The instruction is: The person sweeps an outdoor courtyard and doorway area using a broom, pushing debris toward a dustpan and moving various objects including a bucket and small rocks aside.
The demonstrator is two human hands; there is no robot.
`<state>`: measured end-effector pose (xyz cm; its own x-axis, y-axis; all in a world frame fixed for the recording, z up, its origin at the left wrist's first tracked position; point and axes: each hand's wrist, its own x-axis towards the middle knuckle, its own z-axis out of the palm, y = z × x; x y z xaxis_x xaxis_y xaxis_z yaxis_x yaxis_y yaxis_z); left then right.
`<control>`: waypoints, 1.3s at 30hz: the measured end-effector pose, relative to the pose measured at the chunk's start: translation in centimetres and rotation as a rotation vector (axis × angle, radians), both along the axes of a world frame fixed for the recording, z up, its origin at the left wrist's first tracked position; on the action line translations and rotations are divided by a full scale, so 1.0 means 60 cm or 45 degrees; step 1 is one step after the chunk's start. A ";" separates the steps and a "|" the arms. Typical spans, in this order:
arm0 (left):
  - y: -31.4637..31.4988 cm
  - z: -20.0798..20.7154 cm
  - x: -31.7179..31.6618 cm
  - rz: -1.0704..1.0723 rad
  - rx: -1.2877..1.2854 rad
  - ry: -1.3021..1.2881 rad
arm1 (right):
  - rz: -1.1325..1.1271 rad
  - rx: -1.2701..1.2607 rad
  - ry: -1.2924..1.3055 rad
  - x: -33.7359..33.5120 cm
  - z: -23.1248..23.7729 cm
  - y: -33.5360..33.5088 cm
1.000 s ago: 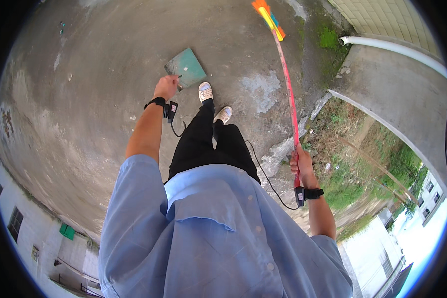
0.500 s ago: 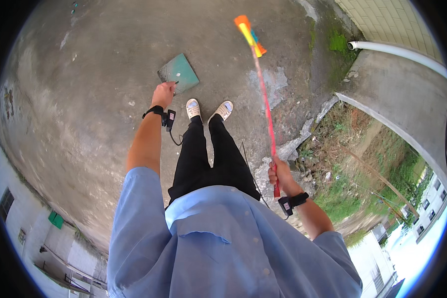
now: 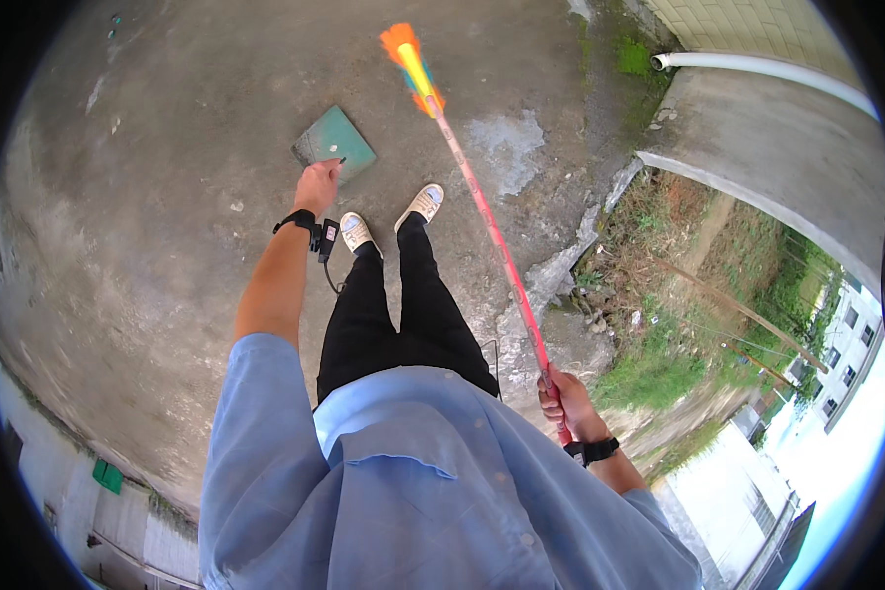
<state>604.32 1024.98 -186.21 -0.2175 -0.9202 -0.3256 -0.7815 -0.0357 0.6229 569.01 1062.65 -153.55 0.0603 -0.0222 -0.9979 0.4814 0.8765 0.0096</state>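
Note:
My right hand (image 3: 570,405) is closed around the upper end of a broom (image 3: 494,241) with a long pink handle. Its yellow and orange head, slightly blurred, points away from me over the concrete, to the right of a green dustpan (image 3: 339,136). My left hand (image 3: 317,187) is closed on the dustpan's handle, whose dark tip pokes out past the fingers; the rest of the handle is hidden below the hand. The pan lies ahead of my feet, with a small pale bit on it. Broom head and dustpan are apart.
Stained concrete ground (image 3: 197,128) spreads ahead and left. To the right a broken concrete edge (image 3: 585,236) borders a lower grassy slope (image 3: 678,324). A white pipe (image 3: 757,67) runs along the wall at the far right. Pale buildings stand at the lower left and right.
The broom's head has swung to the left, and my right hand has come slightly closer to my body. My left hand keeps its hold on the dustpan. The whole view has shifted a little.

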 end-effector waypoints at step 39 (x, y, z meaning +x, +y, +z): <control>0.142 -0.088 0.090 -0.103 0.075 -0.052 | 0.141 0.081 -0.237 0.220 -0.175 0.048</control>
<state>609.74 1033.53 -191.48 -0.2757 -0.8790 -0.3890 -0.8078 -0.0075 0.5894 582.21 1065.56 -164.05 0.2418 0.0573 -0.9686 0.3671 0.9187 0.1460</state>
